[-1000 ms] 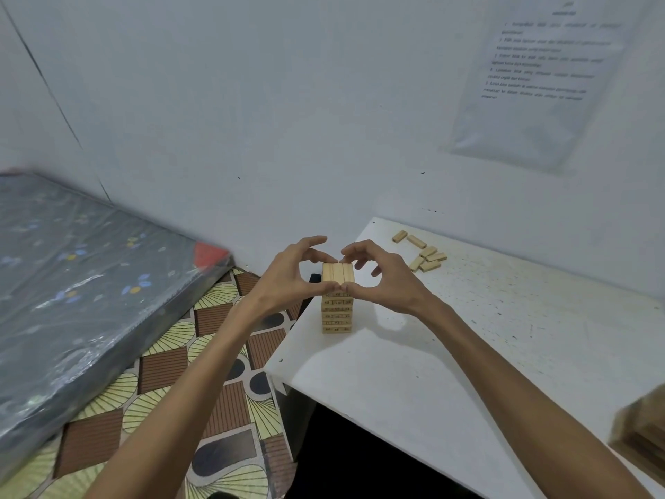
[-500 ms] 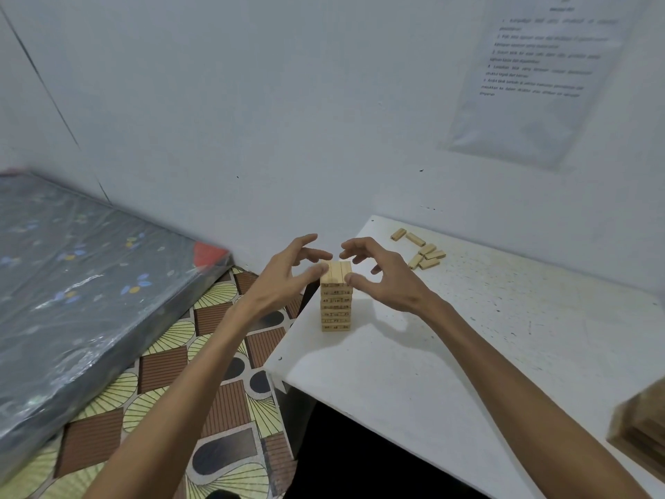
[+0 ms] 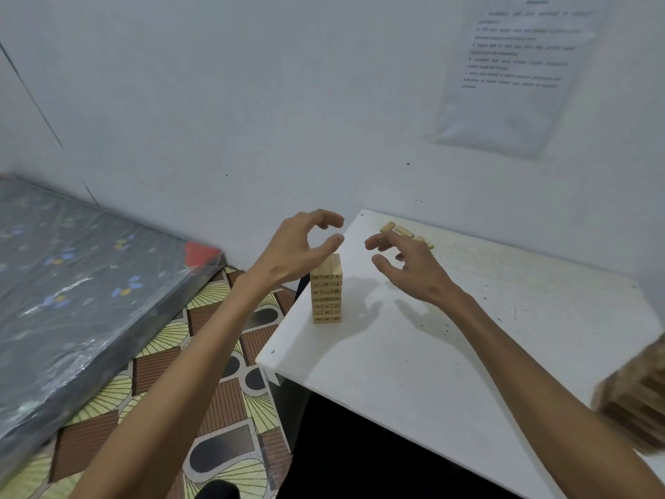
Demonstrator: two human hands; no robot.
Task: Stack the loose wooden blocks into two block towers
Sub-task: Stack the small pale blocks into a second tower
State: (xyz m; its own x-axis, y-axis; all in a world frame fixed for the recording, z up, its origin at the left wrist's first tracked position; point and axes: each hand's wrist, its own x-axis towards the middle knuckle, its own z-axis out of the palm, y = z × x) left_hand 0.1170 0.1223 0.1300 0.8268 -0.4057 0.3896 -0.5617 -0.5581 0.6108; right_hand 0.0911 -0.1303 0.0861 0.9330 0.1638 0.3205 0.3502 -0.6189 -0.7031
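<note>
Block tower (image 3: 326, 293) stands upright near the left edge of the white table (image 3: 396, 372), its numbered layers squarely aligned. Left hand (image 3: 293, 246) hovers at the tower's top left corner, fingers loosely curled around nothing, thumb reaching over the top layer (whether it touches the wood cannot be told). Right hand (image 3: 408, 266) is to the tower's right and clear of it, fingers spread and slightly bent, also empty. Behind that hand, a few loose blocks (image 3: 396, 229) lie near the table's far edge. A second stack of blocks (image 3: 633, 394), blurred, shows at the right edge of the view.
</note>
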